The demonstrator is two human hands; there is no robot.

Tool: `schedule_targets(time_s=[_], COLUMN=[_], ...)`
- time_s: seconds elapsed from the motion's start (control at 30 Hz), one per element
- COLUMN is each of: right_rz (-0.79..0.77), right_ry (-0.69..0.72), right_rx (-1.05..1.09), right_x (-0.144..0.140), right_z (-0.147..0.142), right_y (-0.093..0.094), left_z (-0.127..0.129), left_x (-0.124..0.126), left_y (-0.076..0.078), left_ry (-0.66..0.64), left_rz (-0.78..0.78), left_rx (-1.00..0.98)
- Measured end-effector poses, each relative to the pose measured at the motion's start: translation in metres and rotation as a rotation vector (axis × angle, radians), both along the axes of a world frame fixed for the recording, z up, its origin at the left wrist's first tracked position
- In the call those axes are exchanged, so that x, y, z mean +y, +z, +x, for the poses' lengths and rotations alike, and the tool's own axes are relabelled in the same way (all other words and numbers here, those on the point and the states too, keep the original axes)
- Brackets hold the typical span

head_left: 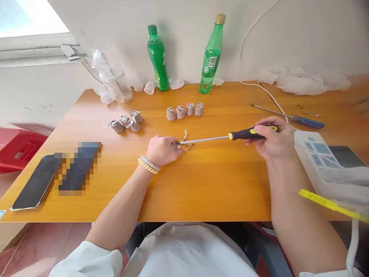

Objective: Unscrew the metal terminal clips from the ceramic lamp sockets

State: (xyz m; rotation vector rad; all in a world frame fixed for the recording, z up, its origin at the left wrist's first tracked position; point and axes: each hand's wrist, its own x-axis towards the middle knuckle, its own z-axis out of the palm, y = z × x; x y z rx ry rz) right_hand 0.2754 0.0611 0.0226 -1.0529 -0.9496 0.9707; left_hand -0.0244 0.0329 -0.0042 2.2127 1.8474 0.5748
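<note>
My left hand (162,150), with two twisted bracelets at its wrist, is closed around a small lamp socket (174,146), mostly hidden by the fingers. My right hand (273,138) grips the black-and-yellow handle of a screwdriver (206,139). Its shaft points left, and the tip meets the socket in my left hand. Just right of that hand lie a metal strip (185,134) and small loose metal parts (190,146). Behind stand several grey-brown sockets (180,112) in a row. To the left, a cluster of similar sockets (134,124) carries metal strips.
Two green bottles (158,61) stand by the wall, near plastic bags (115,82) and foam netting (305,80). A blue-handled screwdriver (308,122) and a white power strip (318,154) lie at right. A phone (34,182) lies at left beside a blurred-out item (82,165).
</note>
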Motion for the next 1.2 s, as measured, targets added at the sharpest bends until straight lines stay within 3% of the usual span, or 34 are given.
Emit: schedule_targets(time_s=[0.77,1.03,1.13,1.2], right_rz=[0.001,0.020,0.170,0.206], right_ry=[0.021,0.055,0.073,0.195], right_rx=[-0.063,-0.482,-0.369,-0.195], right_x=[-0.001,-0.006,-0.005,-0.004], right_z=[-0.002,0.015,0.019,0.019], right_y=[-0.002,-0.002,-0.001,-0.001], left_z=[0.000,-0.005,-0.003,-0.001], left_x=[-0.001,0.001,0.002,0.002], left_y=[0.001,-0.005,-0.003,-0.001], left_ry=[-0.013,0.005,-0.017,-0.029], left_rz=[-0.046,-0.019,-0.047,-0.069], left_rx=[0.004,0.177,0.190,0.202])
